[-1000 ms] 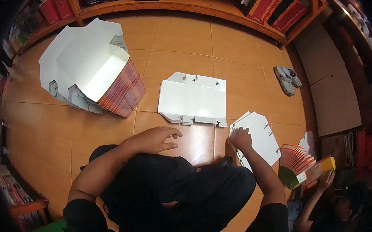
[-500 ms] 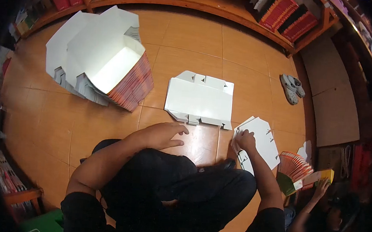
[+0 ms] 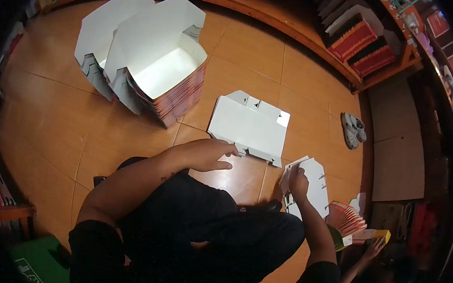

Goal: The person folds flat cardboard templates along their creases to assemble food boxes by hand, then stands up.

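Note:
My left hand (image 3: 212, 155) hovers over the floor with its thumb apart from its fingers, holding nothing. Its fingertips are close to the near edge of a flat white cardboard box blank (image 3: 248, 126), which has cut flaps along its sides. To the right, my right hand (image 3: 299, 184) has its fingers closed at the left part of another pile of white box blanks (image 3: 315, 182). A sheet there is slightly raised and fanned from the others. My fingertips partly hide the grip.
A tall nested stack of folded boxes (image 3: 180, 93), white inside and red outside, stands at the left. Grey clogs (image 3: 351, 131) lie at the right. Another person's hand (image 3: 373, 249) holds a yellow-ended box beside fanned orange boxes (image 3: 344, 218). Wooden shelving (image 3: 276, 29) lines the back.
The camera view has turned, shifting the scene. My left hand is nearer the middle blank's near edge, still with nothing in it. My right hand stays at the right-hand pile.

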Available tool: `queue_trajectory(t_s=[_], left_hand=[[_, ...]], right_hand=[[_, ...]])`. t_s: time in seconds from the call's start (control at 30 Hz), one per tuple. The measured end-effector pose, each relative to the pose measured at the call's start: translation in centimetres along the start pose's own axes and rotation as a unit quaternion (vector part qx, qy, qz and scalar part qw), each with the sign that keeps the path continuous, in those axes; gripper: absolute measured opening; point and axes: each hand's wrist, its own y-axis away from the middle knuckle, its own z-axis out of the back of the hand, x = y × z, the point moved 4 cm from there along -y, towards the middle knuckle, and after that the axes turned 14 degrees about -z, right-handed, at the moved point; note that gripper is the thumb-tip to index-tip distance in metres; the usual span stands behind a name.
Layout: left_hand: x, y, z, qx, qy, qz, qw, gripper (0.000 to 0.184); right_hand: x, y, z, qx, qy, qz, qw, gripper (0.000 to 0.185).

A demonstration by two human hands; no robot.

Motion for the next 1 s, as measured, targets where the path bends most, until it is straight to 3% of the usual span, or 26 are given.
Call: queue_trajectory(t_s=[0.1, 0.17, 0.23, 0.3, 0.33, 0.4, 0.43, 0.47, 0.5, 0.53, 0.63, 0.7, 0.77, 0.83, 0.9, 0.93, 0.97, 1.0], left_hand=[[-0.7, 0.4, 0.3, -0.014, 0.010, -0.015, 1.000, 0.040], [-1.2, 0.6, 0.3, -0.025, 0.018, -0.020, 0.999, 0.039], [-1.4, 0.5, 0.1, -0.033, 0.026, -0.028, 0.999, 0.039], [-0.7, -0.4, -1.0, -0.062, 0.081, -0.049, 0.994, 0.039], [-0.9, -1.0, -1.6, -0.065, 0.080, -0.056, 0.993, 0.039], [-2.0, -2.7, -2.4, -0.131, 0.047, -0.102, 0.985, 0.041], [-2.5, -3.9, -3.2, -0.145, 0.058, -0.116, 0.981, 0.044], [-3.3, -5.2, -3.7, -0.160, 0.067, -0.130, 0.976, 0.048], [-4.9, -6.3, -3.9, -0.167, 0.037, -0.152, 0.974, 0.061], [-4.9, -8.1, -5.6, -0.220, 0.020, -0.195, 0.956, 0.079], [-11.1, -9.3, -5.7, -0.268, -0.038, -0.188, 0.944, 0.120], [-13.6, -8.0, -5.0, -0.368, -0.044, -0.163, 0.914, 0.121], [-13.3, -6.3, -3.0, -0.424, -0.101, -0.098, 0.894, 0.118], [-12.6, -4.0, -1.3, -0.480, -0.167, -0.121, 0.853, 0.095], [-11.3, -2.4, 0.0, -0.446, -0.024, -0.133, 0.885, 0.079], [-10.4, -2.0, 0.9, -0.408, 0.100, -0.067, 0.905, 0.066], [-7.5, -2.6, 0.4, -0.499, 0.021, -0.091, 0.861, 0.056], [-6.1, -2.2, 1.7, -0.464, 0.076, -0.030, 0.882, 0.050]], right_hand=[[-2.0, -0.7, 3.0, -0.012, -0.008, 0.035, 0.999, 0.031], [-4.7, -1.9, 5.7, -0.040, -0.023, 0.005, 0.999, 0.039], [-3.1, -0.1, 13.2, -0.163, -0.036, 0.035, 0.985, 0.035], [-8.9, -3.3, 15.5, -0.146, -0.317, 0.093, 0.932, 0.035], [-8.6, -2.4, 18.0, -0.152, -0.314, 0.095, 0.933, 0.035], [-4.3, 1.6, 26.7, -0.221, -0.074, 0.041, 0.972, 0.038], [-2.3, 3.1, 29.2, -0.225, -0.073, 0.042, 0.971, 0.038], [-0.6, 4.0, 31.0, -0.154, -0.237, 0.011, 0.959, 0.041], [1.5, 5.1, 32.3, -0.074, -0.394, -0.016, 0.916, 0.044], [4.6, 6.7, 33.2, -0.044, -0.460, 0.015, 0.887, 0.044], [13.5, 10.6, 33.7, -0.068, -0.507, 0.126, 0.850, 0.045], [17.6, 12.3, 32.1, -0.022, -0.522, 0.162, 0.837, 0.045], [21.6, 14.1, 31.3, -0.008, -0.579, 0.217, 0.786, 0.043], [23.8, 14.3, 30.5, 0.030, -0.612, 0.213, 0.761, 0.044], [25.8, 13.8, 29.2, 0.095, -0.644, 0.242, 0.719, 0.046], [26.4, 13.3, 28.7, 0.145, -0.655, 0.258, 0.696, 0.048], [26.5, 12.5, 28.0, 0.193, -0.645, 0.236, 0.701, 0.053], [26.1, 10.7, 27.1, 0.083, -0.588, 0.271, 0.757, 0.053]])
